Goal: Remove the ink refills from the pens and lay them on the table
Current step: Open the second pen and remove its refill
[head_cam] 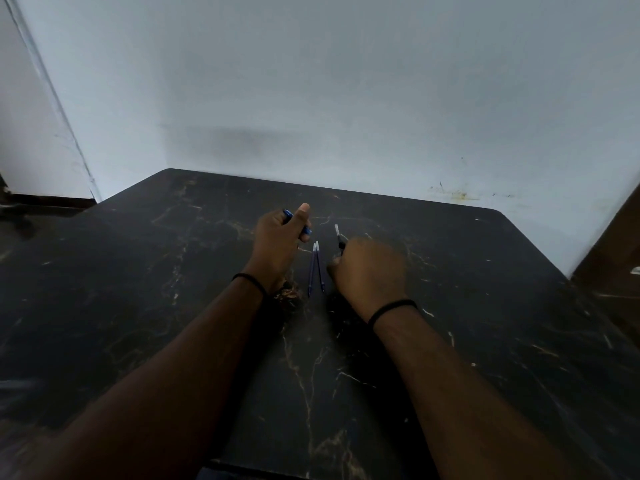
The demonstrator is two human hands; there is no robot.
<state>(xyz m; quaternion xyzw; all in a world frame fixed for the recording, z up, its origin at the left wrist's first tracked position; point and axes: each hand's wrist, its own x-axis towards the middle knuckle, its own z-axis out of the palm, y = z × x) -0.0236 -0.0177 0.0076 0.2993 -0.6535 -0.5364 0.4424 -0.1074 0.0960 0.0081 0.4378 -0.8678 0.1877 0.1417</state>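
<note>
Head view: a person's two bare forearms reach forward over a dark marbled table (485,306) that stands against a pale wall (311,81).
Left hand (280,240): fingers curled into a fist around a blue pen (306,231), thumb raised and pointing away from the camera; blue ends of the pen show at both sides of the fist, one near the knuckles and one by the fingertips.
Right hand (370,271): fingers closed narrowly on a thin refill (338,237) whose pale end juts past the knuckles, pointing toward the wall; how much of it lies inside the hand cannot be told, and whether it touches the table is unclear.
Laid refills (317,268): two slim blue refills lie on the table between the hands, side by side and nearly parallel, almost touching at their far pale ends, drawing slightly apart toward their near tips.
Wrists: a black band (251,280) on the left, another black band (391,308) on the right.
Room: a lighter panel at far left, a brown edge at far right.
</note>
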